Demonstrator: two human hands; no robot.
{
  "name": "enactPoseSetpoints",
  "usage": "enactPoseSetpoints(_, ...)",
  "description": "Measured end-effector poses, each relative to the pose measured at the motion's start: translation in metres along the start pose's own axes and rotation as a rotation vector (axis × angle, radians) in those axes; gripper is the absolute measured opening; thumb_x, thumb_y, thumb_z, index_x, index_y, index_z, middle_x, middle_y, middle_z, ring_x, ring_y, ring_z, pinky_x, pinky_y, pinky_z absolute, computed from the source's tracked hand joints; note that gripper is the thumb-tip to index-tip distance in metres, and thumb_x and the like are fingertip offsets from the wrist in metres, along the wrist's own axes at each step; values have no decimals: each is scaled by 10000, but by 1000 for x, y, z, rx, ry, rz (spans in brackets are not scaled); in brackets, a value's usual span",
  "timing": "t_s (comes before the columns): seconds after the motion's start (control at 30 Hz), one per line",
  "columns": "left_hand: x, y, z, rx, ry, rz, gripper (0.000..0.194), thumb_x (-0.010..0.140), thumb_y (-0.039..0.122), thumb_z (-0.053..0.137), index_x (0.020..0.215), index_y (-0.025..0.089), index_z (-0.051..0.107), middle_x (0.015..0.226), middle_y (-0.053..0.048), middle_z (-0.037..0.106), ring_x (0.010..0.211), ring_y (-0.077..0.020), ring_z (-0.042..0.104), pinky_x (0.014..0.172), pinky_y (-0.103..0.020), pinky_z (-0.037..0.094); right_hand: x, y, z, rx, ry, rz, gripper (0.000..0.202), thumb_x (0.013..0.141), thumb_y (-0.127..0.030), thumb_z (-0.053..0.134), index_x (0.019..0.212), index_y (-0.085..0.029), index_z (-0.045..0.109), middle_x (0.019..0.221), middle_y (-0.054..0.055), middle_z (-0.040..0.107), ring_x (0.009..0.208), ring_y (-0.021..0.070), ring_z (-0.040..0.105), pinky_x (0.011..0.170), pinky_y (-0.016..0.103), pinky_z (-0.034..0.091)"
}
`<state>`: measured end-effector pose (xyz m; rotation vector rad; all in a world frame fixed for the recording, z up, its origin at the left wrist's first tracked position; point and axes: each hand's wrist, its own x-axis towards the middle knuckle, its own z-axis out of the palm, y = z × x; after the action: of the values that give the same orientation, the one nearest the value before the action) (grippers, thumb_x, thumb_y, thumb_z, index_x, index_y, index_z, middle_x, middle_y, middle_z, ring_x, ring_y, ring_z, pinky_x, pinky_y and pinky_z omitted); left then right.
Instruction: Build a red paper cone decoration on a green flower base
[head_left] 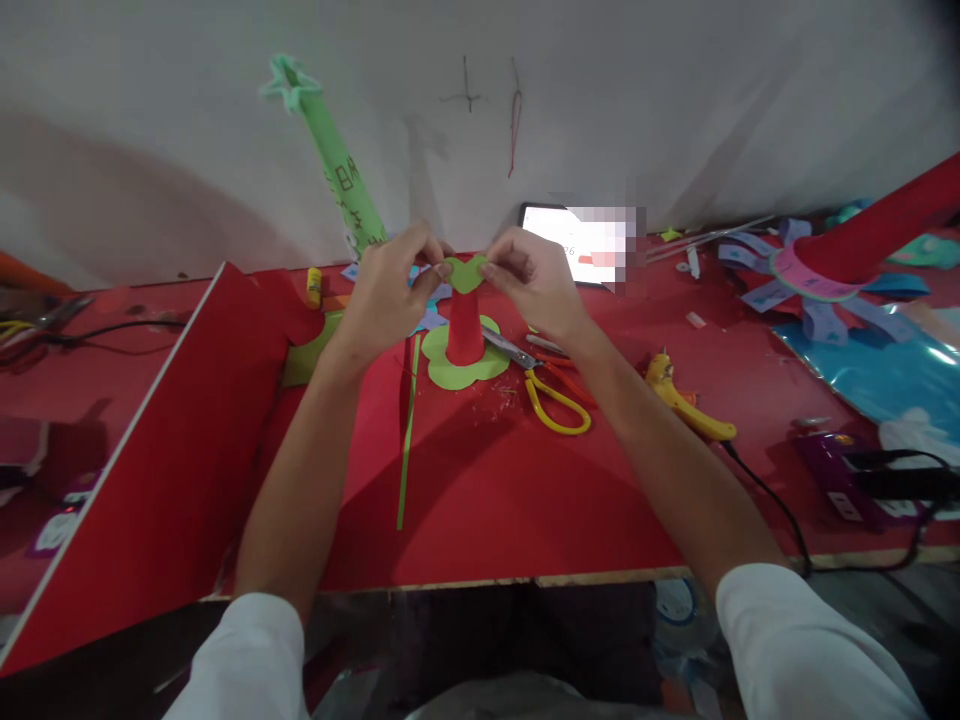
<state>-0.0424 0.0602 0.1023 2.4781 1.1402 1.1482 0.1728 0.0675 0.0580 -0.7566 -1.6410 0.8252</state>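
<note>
Between both hands is a small green paper heart (pixel 466 275), at the top of a red paper tube (pixel 465 335). The tube stands upright on a green flower-shaped paper base (pixel 450 376). My left hand (pixel 401 290) pinches the heart's left lobe between thumb and fingers. On the other side, my right hand (pixel 534 280) pinches its right lobe. Whether the heart's lower tip touches the tube I cannot tell. Right of the base lie scissors (pixel 559 405) with yellow and red handles, blades pointing toward the base. A thin green paper strip (pixel 407 450) lies in front, to the left.
A yellow glue gun (pixel 682 398) with a black cord lies at right, near a purple power strip (pixel 840 480). A red board (pixel 142 470) rises at left. Behind stand a green paper tube (pixel 337 165), a glue stick (pixel 313 287) and a lit tablet (pixel 555 225). The table edge runs along the front.
</note>
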Motion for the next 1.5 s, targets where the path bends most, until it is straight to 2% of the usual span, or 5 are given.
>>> enactPoseSetpoints(0.63,0,2,-2,-36,0,-46,237,991,454,640,857,264,601,918,-11,729,934,-217,713,855,-421,541,0,5,-1,13,9,-36,354,909,-576,727,835,-264,575,801,-21,622,774,168,619,783,364,566)
enactPoseSetpoints(1.03,-1,5,8,-92,-5,-16,303,933,509,714,1108,275,631,1101,-31,742,1028,-224,723,904,-407,568,-2,-9,-2,-1,-14,-10,366,828,-572,801,906,-270,607,913,8,668,894,200,679,861,392,609)
enactPoseSetpoints(1.2,0,13,12,-2,-2,-31,313,1003,532,583,1041,230,651,1006,-18,729,929,-182,695,870,-406,570,-2,-4,-1,-23,-10,5,352,846,-554,793,874,-262,598,898,11,659,876,199,665,850,385,599)
enactPoseSetpoints(1.37,0,14,15,-43,70,-22,126,961,377,646,984,255,669,961,-15,736,887,-197,678,836,-408,552,-2,-2,-2,-15,-23,-24,347,876,-556,763,881,-255,592,886,7,657,844,179,653,827,365,591)
enactPoseSetpoints(1.5,-1,13,17,-21,80,-17,151,988,414,634,983,266,661,933,11,734,874,-179,667,813,-392,536,-1,-1,-1,-11,-17,-45,347,880,-556,758,874,-251,591,871,-2,659,831,170,654,811,358,585)
